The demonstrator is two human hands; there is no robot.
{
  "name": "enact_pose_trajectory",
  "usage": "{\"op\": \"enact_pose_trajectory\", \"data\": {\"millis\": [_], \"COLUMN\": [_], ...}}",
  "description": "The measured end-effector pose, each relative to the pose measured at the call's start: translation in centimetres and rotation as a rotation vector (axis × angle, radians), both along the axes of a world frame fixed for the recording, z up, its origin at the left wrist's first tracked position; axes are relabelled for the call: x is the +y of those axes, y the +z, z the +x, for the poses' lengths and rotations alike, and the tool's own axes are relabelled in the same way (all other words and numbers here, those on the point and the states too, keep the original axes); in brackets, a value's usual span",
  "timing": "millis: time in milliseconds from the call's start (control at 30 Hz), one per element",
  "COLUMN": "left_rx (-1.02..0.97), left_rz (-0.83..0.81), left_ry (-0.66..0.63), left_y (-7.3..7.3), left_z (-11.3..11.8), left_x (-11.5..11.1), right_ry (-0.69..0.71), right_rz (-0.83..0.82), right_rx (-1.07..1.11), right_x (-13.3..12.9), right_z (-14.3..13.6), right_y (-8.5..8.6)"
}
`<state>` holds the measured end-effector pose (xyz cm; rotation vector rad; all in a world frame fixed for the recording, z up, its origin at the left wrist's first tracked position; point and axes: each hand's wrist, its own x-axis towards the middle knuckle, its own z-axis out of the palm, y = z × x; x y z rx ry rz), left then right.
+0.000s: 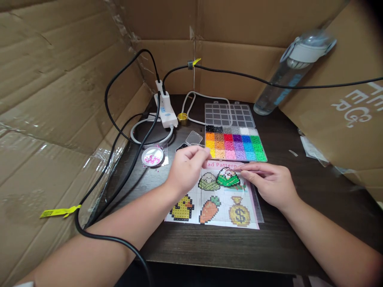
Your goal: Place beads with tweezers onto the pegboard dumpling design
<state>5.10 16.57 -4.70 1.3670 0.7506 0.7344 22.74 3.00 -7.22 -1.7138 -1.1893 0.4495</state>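
My right hand (273,183) grips a pair of thin tweezers (259,172), their tips reaching the white part of a green and white bead figure (229,178). That figure lies on a clear pegboard (255,207) over the printed pattern sheet (226,215). My left hand (188,165) hovers over the sheet's upper left, by the yellow corner of the bead box (236,144). Its thumb and fingers are pinched together; whatever may be between them is hidden. Printed on the sheet are a carrot (209,210), a yellow duck and a money bag.
Left of the hands, a white dish (152,156) holds pink and white beads. A small clear lid (194,138) lies behind my left hand. Black cables (109,159) cross my left forearm from a power strip (166,109). A water bottle (289,77) stands tilted at right, among cardboard walls.
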Motion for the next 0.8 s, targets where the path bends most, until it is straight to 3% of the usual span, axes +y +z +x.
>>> {"op": "enact_pose_trajectory", "data": {"millis": [100,167,367,800], "left_rx": [0.116,0.143,0.178,0.087], "left_rz": [0.050,0.066,0.281,0.384], "left_ry": [-0.154,-0.188,-0.151,-0.026], "left_y": [0.38,0.59,0.59,0.49], "left_z": [0.01,-0.03,-0.16,-0.49], "left_x": [-0.36,-0.63,-0.94,-0.60], "right_ry": [0.006,0.015,0.013,0.008], "right_rz": [-0.010,-0.016,0.001,0.020], "right_rx": [-0.015,-0.018,-0.009,0.022], "right_x": [0.02,0.03,0.00,0.06], "right_z": [0.07,0.09,0.15,-0.08], "right_y": [0.02,0.02,-0.16,-0.07]}}
